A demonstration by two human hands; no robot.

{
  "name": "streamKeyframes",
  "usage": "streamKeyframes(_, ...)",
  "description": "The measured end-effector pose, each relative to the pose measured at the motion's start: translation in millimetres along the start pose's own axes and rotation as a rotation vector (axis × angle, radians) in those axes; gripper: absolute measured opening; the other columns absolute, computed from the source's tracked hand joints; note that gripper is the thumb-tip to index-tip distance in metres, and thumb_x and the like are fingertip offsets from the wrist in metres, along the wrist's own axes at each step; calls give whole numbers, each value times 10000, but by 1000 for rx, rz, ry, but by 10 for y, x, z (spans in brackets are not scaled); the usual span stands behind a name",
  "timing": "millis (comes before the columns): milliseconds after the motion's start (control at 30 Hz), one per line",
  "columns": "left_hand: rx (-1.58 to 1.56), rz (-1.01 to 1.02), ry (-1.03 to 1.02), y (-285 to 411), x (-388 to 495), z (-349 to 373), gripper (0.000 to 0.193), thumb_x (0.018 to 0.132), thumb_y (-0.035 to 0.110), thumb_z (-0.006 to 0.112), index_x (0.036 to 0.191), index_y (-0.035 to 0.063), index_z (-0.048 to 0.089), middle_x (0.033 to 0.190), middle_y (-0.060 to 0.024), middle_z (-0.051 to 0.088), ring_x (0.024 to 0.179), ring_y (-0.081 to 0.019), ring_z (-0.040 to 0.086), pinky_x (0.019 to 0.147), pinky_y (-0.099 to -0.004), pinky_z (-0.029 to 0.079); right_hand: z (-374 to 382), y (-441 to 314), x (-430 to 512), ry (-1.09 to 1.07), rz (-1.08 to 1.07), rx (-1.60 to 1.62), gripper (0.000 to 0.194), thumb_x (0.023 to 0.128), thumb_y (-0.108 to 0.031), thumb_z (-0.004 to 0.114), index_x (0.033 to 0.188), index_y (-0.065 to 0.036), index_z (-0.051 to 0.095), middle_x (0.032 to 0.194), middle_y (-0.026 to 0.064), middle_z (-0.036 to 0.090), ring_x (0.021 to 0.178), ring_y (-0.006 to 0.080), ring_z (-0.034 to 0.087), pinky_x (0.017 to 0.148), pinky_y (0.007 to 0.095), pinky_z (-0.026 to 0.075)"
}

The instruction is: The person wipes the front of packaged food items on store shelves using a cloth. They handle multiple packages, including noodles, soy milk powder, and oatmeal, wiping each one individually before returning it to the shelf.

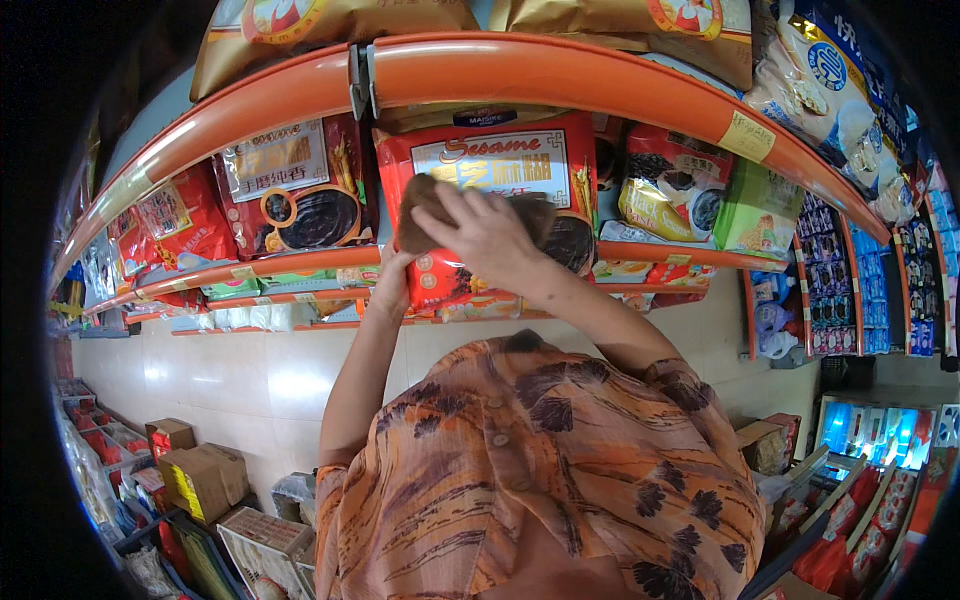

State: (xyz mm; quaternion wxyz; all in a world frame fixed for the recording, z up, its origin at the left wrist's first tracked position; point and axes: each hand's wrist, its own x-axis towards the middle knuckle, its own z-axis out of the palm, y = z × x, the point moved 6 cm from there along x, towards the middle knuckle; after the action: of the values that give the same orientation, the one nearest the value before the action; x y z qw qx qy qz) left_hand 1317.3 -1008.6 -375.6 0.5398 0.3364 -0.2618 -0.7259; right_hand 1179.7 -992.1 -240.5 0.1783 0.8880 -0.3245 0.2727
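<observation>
A red plastic bag of sesame paste (487, 154) stands tilted in front of me at the orange shelf edge. My left hand (394, 277) grips its left side low down. Against the bag's front, my right hand (484, 229) presses a brown cloth (424, 214), with its fingers spread over the fabric. Part of the cloth shows beyond the fingers on the right. The fingertips of my left hand are partly hidden behind the cloth and bag. A darker sesame bag (300, 180) stands just to the left.
Orange shelf rails (555, 71) run above and below the bags. To the right stand a black sesame paste bag (671, 187) and a green bag (757, 206). Gold bags (337, 26) sit on the shelf above. Cardboard boxes (202, 480) stand on the tiled floor at lower left.
</observation>
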Motion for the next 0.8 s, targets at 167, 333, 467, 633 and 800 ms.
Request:
streamKeyframes(167,5,23,16,-10,-15,-23,490,815,96,743,1246,-1,531,1127,-129,671,986,-217,683,861,-363,584,128,594,223,-188,263,17,507,849,-135,545,1356,-136,538,1363,218,501,1157,338,555,895,467,517)
streamKeyframes(333,26,-6,56,-17,-22,-21,509,804,108,758,1245,-4,532,1133,-129,672,980,-213,686,855,-356,584,-169,1625,-178,-134,690,-345,646,818,-227,678,1429,-176,474,1373,247,479,1167,465,524,917,537,496)
streamKeyframes(467,12,-1,13,-20,-6,-16,518,798,113,766,1246,1,532,1132,-128,673,959,-211,692,840,-350,588,-332,1428,-356,137,580,-402,547,816,-159,675,1351,-170,559,1328,216,508,1091,435,548,898,494,491)
streamKeyframes(633,36,20,22,-69,22,-139,446,852,124,712,1243,3,534,1139,-128,670,952,-209,693,833,-351,592,-56,210,-370,-101,244,28,449,773,-96,619,1219,-117,582,1073,153,560,862,323,584,703,436,496)
streamKeyframes(800,-53,50,-47,-94,61,-125,426,865,125,705,1238,7,538,1142,-128,670,984,-213,688,859,-363,588,-106,-319,-392,-58,0,58,480,837,-140,557,1317,-164,580,1235,167,568,873,282,585,714,386,490)
